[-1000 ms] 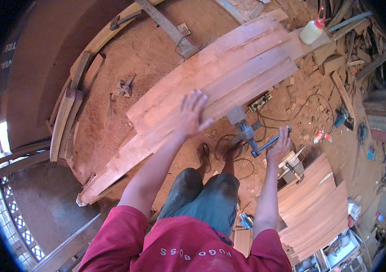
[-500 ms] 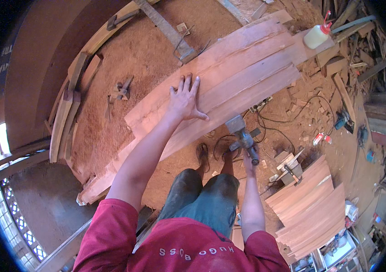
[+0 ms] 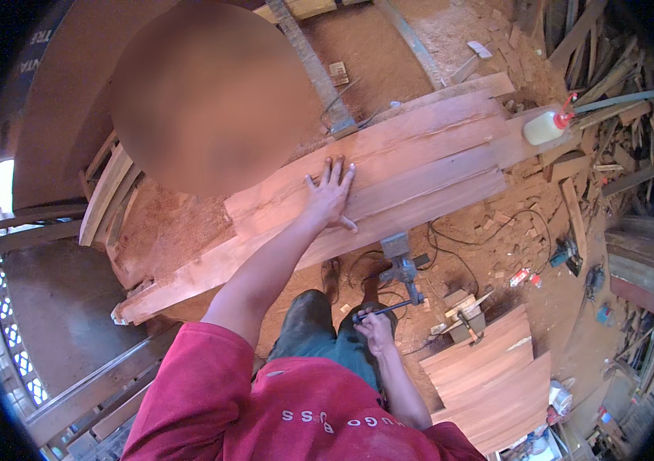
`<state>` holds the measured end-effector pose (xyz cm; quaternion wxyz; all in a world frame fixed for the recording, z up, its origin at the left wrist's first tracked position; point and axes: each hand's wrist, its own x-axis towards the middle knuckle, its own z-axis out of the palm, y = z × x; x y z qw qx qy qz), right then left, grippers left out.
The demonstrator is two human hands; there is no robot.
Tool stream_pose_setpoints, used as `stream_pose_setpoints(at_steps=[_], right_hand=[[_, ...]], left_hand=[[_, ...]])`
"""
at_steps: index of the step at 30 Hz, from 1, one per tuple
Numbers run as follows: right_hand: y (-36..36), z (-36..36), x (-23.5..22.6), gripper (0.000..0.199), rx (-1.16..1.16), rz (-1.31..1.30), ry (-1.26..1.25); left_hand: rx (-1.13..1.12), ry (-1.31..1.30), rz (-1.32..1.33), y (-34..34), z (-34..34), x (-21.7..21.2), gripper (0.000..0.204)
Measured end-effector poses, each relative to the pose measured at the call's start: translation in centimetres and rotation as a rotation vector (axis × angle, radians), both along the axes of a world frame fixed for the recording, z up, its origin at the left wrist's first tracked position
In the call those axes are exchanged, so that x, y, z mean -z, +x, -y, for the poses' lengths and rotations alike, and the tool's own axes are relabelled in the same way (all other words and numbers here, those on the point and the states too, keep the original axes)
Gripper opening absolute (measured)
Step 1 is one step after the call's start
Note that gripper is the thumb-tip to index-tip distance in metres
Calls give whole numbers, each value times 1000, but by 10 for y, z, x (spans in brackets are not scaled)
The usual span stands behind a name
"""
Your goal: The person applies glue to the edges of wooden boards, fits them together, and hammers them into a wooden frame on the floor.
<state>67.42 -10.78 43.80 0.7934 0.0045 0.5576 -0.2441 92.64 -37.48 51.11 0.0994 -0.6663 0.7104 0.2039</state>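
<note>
My left hand (image 3: 330, 201) lies flat with spread fingers on a wide panel of edge-joined reddish boards (image 3: 427, 132). A blue-grey metal bar clamp (image 3: 400, 265) sits at the panel's near edge, its body reaching toward me. A thin dark rod (image 3: 394, 306) runs from the clamp's near end to my right hand (image 3: 375, 329). Fingers of that hand are closed around the rod's left part, in front of my knees.
A glue bottle with a red cap (image 3: 546, 127) stands at the panel's far right end. Joined boards (image 3: 488, 369) lie at lower right, beside a hammer (image 3: 469, 326). Cables (image 3: 457, 253) and wood scraps cover the sawdust floor. A blurred disc hides the upper left.
My right hand has moved from the clamp's near end toward my knees and now grips the rod's left part. The left hand stays spread on the panel, and the view has shifted.
</note>
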Motion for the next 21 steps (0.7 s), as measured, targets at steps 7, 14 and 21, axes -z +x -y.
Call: stream_pose_setpoints(at_steps=[7,14,21], right_hand=[[-27,20,-73,11,99,298,234],[-31,34,-90,18,-40,296,180],[-68,14,-116,34,41,-51,-102]], left_hand=[[36,15,9,-1,2,0,150],[10,44,-2,-1,5,-4,152],[56,32,34,-13,5,-14,149]])
